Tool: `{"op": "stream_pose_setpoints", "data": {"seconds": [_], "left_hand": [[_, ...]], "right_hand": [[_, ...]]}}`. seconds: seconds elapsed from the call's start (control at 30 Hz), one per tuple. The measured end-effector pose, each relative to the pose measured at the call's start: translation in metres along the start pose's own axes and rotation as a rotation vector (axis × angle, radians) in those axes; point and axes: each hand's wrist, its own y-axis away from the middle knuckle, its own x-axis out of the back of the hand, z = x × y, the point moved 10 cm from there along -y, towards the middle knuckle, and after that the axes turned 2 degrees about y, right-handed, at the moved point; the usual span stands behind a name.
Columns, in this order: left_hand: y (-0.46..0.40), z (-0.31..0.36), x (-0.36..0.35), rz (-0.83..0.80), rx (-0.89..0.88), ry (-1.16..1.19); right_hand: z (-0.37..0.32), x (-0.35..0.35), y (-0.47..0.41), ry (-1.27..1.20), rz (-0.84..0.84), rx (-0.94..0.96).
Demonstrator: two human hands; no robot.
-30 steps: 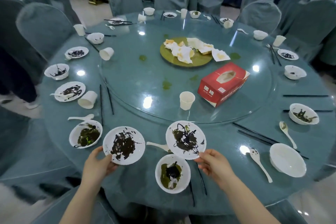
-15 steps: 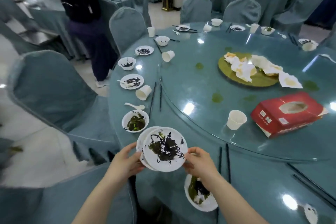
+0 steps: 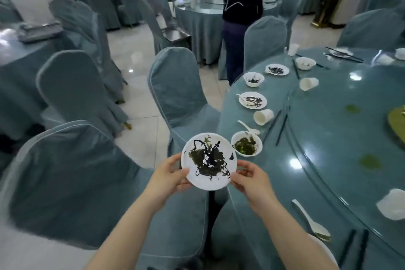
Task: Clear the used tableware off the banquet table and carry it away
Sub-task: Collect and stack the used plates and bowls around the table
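Left hand: my left hand (image 3: 169, 178) grips the left rim of the plate (image 3: 209, 161), thumb on top, fingers curled beneath.
Plate: I hold it in the air just off the table (image 3: 328, 155) edge, over the gap between two chairs; it is smeared with dark and green leftovers. A second rim may sit under it, but I cannot tell for sure.
Right hand: my right hand (image 3: 252, 178) pinches the plate's right rim, fingers curled round it.
Done: I judge very little is cleared, only what I hold.
Left, near the plate: a bowl (image 3: 246, 143) of green scraps sits on the table just right of the plate, a spoon (image 3: 248, 127) just behind it, a tipped cup (image 3: 263, 116) beyond that.
Left, further from the plate: a second plate (image 3: 253, 100), a small bowl (image 3: 253, 79), another dirty plate (image 3: 277, 69) and a second cup (image 3: 308, 83) run back along the table edge.
Left, below right of the plate: a white spoon (image 3: 311, 220) and dark chopsticks (image 3: 355, 245) lie by the near table edge.
Judgement: I count the task as barely begun; most of the settings are untouched, and nothing has been carried off yet.
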Motion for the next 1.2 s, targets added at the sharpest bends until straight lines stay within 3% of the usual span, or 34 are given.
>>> {"op": "stream_pose_setpoints", "data": {"seconds": [0.27,0.5,0.73,1.0,1.2], "left_hand": [[0.058,0.030,0.120,0.073,-0.129,0.106],[0.123,0.070,0.286,0.161,-0.277,0.172],[0.184,0.093,0.436,0.306,-0.354,0.209],[0.187,0.095,0.564,0.472,-0.351,0.290],[0.145,0.119,0.656,0.520,-0.336,0.226]], "right_hand": [[-0.042,-0.124,0.055,0.092,-0.099,0.123],[-0.052,-0.303,0.109,0.092,-0.256,0.230],[-0.046,-0.468,0.146,0.039,-0.456,0.200],[-0.032,-0.610,0.128,0.084,-0.591,0.171],[-0.018,-0.710,0.077,0.021,-0.670,0.065]]}}
